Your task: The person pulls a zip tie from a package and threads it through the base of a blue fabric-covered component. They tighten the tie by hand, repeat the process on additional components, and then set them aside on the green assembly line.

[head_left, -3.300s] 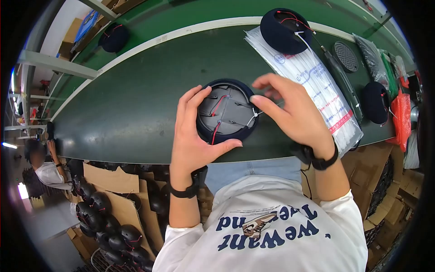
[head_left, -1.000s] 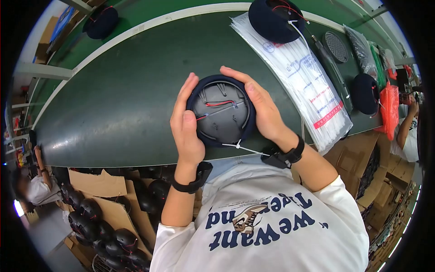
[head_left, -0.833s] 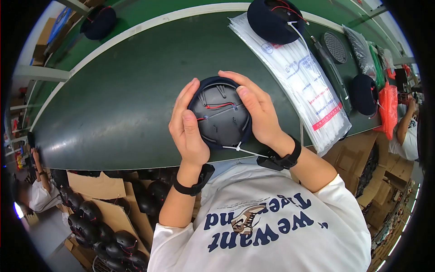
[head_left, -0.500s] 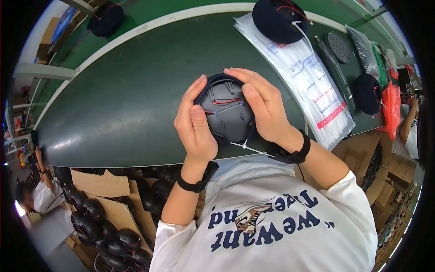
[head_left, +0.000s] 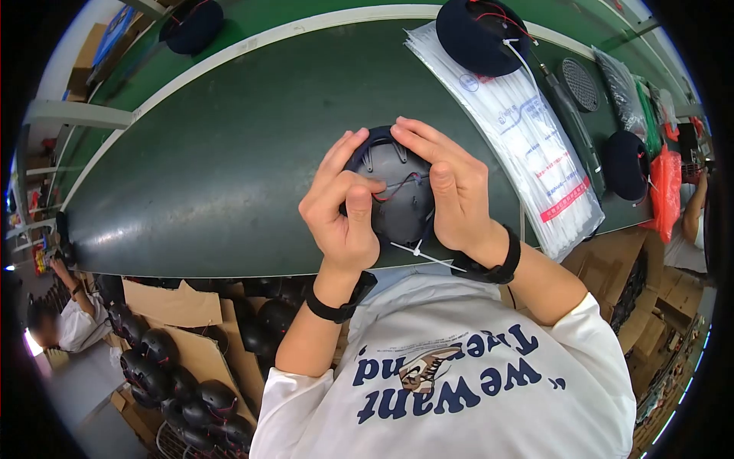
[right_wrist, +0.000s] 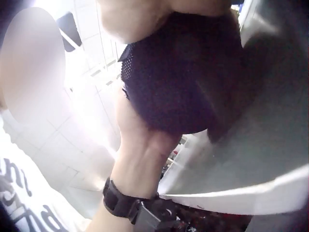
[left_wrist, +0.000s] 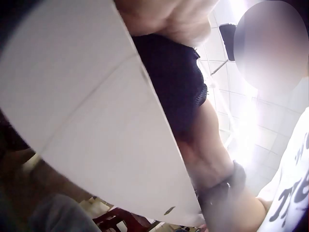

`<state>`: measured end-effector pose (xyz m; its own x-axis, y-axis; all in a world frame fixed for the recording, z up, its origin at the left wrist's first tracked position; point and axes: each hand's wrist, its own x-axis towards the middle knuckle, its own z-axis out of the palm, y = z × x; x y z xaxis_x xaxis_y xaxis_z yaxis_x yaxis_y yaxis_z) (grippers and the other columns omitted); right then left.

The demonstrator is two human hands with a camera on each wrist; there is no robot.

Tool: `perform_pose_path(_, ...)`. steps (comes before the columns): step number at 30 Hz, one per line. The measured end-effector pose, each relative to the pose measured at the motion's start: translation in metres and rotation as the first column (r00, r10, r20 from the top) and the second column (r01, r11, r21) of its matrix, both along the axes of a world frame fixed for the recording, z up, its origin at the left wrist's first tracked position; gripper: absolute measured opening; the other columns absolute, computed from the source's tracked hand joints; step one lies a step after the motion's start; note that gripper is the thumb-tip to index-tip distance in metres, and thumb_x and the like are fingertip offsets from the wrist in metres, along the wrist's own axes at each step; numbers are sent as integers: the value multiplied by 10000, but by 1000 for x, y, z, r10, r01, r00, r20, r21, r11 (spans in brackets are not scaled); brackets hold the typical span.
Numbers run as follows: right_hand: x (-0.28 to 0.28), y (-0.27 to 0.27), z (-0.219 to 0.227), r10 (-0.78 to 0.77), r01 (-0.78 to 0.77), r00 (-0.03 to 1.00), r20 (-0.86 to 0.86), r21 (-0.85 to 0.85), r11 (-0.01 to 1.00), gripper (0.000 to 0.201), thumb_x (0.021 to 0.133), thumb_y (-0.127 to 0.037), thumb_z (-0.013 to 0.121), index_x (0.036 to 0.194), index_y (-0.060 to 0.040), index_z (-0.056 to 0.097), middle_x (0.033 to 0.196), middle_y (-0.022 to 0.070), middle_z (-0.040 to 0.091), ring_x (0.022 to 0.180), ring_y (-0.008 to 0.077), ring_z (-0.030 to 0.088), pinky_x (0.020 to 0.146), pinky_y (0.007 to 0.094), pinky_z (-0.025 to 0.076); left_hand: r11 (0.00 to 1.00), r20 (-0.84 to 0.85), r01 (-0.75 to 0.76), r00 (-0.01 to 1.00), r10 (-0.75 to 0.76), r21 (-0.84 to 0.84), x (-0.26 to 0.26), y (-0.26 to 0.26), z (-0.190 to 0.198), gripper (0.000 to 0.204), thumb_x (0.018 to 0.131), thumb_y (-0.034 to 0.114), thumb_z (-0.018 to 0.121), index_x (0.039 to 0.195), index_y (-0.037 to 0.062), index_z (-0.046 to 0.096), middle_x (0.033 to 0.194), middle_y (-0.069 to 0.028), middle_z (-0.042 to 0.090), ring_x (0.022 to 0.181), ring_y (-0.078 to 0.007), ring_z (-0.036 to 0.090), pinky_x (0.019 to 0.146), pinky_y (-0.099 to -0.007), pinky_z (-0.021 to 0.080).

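Observation:
A round housing [head_left: 401, 210], with a navy fabric cover round its side and a dark grey inner shell facing up, is held between both hands over the green table. Thin red wires [head_left: 413, 180] show on the shell. A white cable tie [head_left: 417, 251] sits at its near edge, its tail pointing toward the right wrist. My left hand [head_left: 342, 214] grips the left side, its index fingertip on the shell beside a wire. My right hand [head_left: 464, 195] wraps the right side, thumb along the rim. In both wrist views the cover [left_wrist: 171, 79] appears as a dark fabric wall.
A plastic bag of white cable ties [head_left: 527, 145] lies to the right, with another navy housing [head_left: 478, 46] on its far end. Beyond are a dark rod-shaped tool [head_left: 573, 118], a perforated disc [head_left: 579, 84] and a third housing [head_left: 625, 164]. Cardboard and black shells [head_left: 183, 382] stand below.
Over three seconds the housing turned, bringing its cable tie toward the body, and my right hand came to grip it. In the last half second my left index finger bent inward onto the shell.

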<state>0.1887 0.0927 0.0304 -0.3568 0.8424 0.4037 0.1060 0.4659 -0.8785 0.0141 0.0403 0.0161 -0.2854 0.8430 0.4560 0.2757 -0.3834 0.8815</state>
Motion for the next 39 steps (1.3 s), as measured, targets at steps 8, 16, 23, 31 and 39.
perform_pose_path(8,6,10,-6,-43,-258,849,-527,-483,837,652,1171,-508,359,1455,14,627,1510,236,613,1347,284,613,1157,417,444,999,140,-24,990,28,-27,-1,-6,6,868,1038,749,469,1361,-46,602,1549,-273,552,1447,-379,543,1180,-473,431)
perform_pose_path(16,-7,-4,-3,-33,16,990,-138,-125,992,459,1157,-306,447,1366,30,678,1423,237,664,1343,364,633,1139,417,465,1000,2,-8,1000,8,-25,3,-1,3,672,1025,463,518,1364,-100,657,1420,-283,665,1338,-405,646,1157,-464,464)
perform_pose_path(23,-18,-2,12,-217,203,975,-57,-187,961,331,1127,-231,566,1177,49,735,939,159,744,813,184,663,777,323,545,994,-56,-108,993,107,-30,8,1,9,407,1128,259,511,1278,-64,710,1287,-250,749,1234,-362,716,1086,-414,517)
perform_pose_path(31,-12,11,2,-24,-26,972,-232,-208,978,481,1165,-364,446,1326,30,670,1179,154,714,1089,192,640,992,334,497,988,54,-23,998,32,-152,-4,3,22,535,1126,390,504,1350,-65,673,1378,-250,702,1310,-356,668,1118,-418,487)
perform_pose_path(39,-3,-1,-7,80,-78,989,-125,24,997,512,1124,-363,507,1427,35,615,1485,267,611,1393,413,585,1171,443,442,1000,17,6,1000,-6,23,1,-1,0,766,1032,584,561,1378,-94,645,1422,-263,671,1343,-391,638,1163,-458,457)
